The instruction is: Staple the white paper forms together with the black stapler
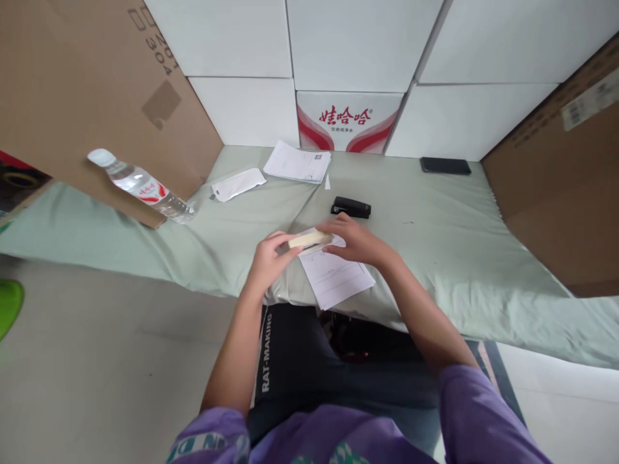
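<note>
Between my two hands is a small pale-yellow box (309,240), held above the sheets of paper (338,280) near the table's front edge. My left hand (269,263) grips its left end, thumb below and fingers above. The fingers of my right hand (355,241) close around the right end and are slightly blurred. What lies inside the box, if anything, I cannot make out. Just beyond my right hand, a black stapler (351,207) rests on the green cloth. The papers carry printed lines and are partly hidden by the box and my right hand.
A stack of papers (297,162) and a white packet (238,185) lie farther back. On the left, a water bottle (149,190) leans at a slant near a cardboard box (111,84). A black phone (445,165) lies at back right, beside another cardboard box (561,180). White cartons (348,122) line the back.
</note>
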Motion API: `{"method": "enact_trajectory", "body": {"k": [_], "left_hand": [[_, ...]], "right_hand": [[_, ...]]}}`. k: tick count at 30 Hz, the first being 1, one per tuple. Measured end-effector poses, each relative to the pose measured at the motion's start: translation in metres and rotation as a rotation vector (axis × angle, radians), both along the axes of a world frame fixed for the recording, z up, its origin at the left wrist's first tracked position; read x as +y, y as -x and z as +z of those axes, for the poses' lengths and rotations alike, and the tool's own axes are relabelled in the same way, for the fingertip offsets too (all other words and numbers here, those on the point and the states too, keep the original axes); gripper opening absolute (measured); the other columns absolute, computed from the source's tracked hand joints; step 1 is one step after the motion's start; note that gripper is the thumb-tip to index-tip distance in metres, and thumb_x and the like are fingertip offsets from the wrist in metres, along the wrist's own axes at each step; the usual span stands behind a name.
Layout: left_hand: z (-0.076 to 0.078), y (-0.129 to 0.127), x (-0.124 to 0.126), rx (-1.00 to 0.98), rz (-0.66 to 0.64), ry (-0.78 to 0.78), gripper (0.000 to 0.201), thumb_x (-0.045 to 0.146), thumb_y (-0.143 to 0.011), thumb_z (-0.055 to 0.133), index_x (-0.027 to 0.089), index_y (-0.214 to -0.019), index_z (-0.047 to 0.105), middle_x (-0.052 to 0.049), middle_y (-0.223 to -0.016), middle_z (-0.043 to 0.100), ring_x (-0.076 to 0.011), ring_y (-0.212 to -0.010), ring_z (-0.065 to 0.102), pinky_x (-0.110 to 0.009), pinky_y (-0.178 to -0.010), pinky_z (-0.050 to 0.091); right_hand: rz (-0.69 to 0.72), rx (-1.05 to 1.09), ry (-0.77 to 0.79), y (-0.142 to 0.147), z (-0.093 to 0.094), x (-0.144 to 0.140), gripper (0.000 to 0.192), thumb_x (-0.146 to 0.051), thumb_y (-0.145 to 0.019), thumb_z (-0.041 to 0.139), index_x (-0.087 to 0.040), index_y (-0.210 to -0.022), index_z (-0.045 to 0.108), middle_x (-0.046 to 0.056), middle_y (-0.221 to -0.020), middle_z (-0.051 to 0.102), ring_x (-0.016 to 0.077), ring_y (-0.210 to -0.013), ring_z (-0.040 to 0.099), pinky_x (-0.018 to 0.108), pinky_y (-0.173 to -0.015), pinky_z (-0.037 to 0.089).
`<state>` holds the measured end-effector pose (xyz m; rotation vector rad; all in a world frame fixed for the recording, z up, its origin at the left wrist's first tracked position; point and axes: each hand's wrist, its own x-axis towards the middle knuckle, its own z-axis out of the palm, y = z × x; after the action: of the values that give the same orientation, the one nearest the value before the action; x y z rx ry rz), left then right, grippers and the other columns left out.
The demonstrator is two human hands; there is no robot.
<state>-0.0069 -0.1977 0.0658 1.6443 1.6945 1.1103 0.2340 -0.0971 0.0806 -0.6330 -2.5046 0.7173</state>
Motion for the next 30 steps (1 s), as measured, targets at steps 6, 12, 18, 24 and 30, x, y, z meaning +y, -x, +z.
{"method": "enact_trajectory", "body": {"k": [6, 12, 18, 24, 30], "left_hand": [[0.003, -0.038, 0.029, 0.174, -0.191, -0.003, 0.037, 0.036, -0.088, 0.071, 0.024, -0.123, 0.068, -0.008, -0.120, 0.068, -0.0226, -0.113, 0.062, -0.034, -0.097, 0.050], [-0.020, -0.058, 0.057, 0.590, -0.027, 0.226, 0.070, 0.043, -0.083, 0.077, 0.019, -0.144, 0.051, -0.019, -0.141, 0.058, -0.0383, -0.131, 0.052, -0.049, -0.109, 0.039], [-0.019, -0.071, 0.069, 0.715, -0.003, 0.333, 0.069, 0.049, -0.074, 0.083, 0.017, -0.129, 0.059, -0.022, -0.132, 0.060, -0.0404, -0.127, 0.052, -0.050, -0.106, 0.038], [-0.012, -0.076, 0.075, 0.718, -0.001, 0.382, 0.070, 0.049, -0.068, 0.087, 0.013, -0.121, 0.057, -0.025, -0.133, 0.059, -0.0423, -0.127, 0.054, -0.049, -0.103, 0.041], [-0.011, -0.074, 0.075, 0.649, -0.008, 0.363, 0.064, 0.043, -0.074, 0.083, 0.015, -0.123, 0.054, -0.020, -0.116, 0.071, -0.0356, -0.109, 0.068, -0.043, -0.094, 0.047]], "right_hand": [[-0.112, 0.044, 0.071, -0.024, -0.023, 0.006, 0.027, -0.039, -0.097, 0.057, -0.024, -0.116, 0.069, 0.009, -0.102, 0.071, 0.0246, -0.093, 0.061, 0.038, -0.084, 0.048], [-0.445, 0.147, 0.155, -0.058, -0.057, 0.034, 0.032, -0.039, -0.091, 0.058, -0.018, -0.113, 0.069, 0.010, -0.104, 0.073, 0.0260, -0.090, 0.064, 0.038, -0.082, 0.047], [-0.519, 0.139, 0.191, -0.063, -0.071, 0.039, 0.032, -0.038, -0.088, 0.058, -0.018, -0.109, 0.069, 0.008, -0.101, 0.073, 0.0250, -0.089, 0.064, 0.037, -0.081, 0.048], [-0.540, 0.099, 0.147, -0.066, -0.077, 0.040, 0.030, -0.038, -0.087, 0.057, -0.019, -0.107, 0.070, 0.010, -0.102, 0.073, 0.0270, -0.092, 0.064, 0.039, -0.083, 0.048], [-0.573, 0.100, 0.157, -0.067, -0.074, 0.040, 0.032, -0.039, -0.086, 0.057, -0.019, -0.107, 0.070, 0.010, -0.102, 0.074, 0.0268, -0.090, 0.065, 0.041, -0.084, 0.049]]}}
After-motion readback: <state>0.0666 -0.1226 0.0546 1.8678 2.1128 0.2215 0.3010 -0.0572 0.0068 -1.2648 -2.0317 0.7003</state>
